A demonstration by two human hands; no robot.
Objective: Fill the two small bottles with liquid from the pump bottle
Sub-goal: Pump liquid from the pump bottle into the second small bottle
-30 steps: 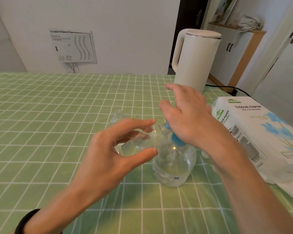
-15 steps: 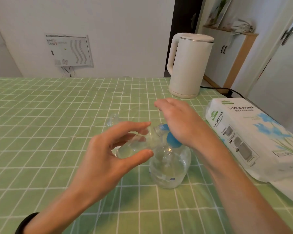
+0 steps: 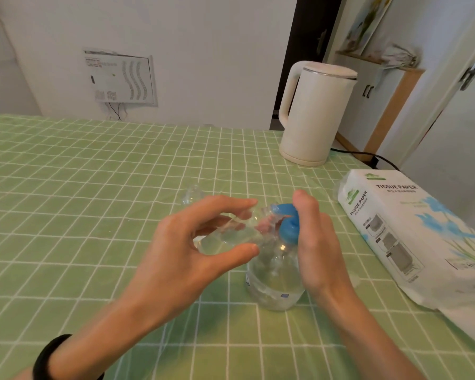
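Mid-frame, the left hand (image 3: pixel 187 256) pinches the small bottle (image 3: pixel 231 237), probably light, slick and squashy, round its body, while the right hand (image 3: pixel 316 242) presses flat on the pump bottle (image 3: pixel 274 283).

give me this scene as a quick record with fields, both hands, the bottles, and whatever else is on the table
left hand: holds small clear bottle between thumb and fingers, tilted, mouth toward the pump
right hand: against the blue pump head; finger curl hidden
pump bottle: clear, upright on the green checked tablecloth
second small bottle: on the cloth beyond the left hand, untouched
also on table: white kettle, tissue paper pack
left wrist: black band
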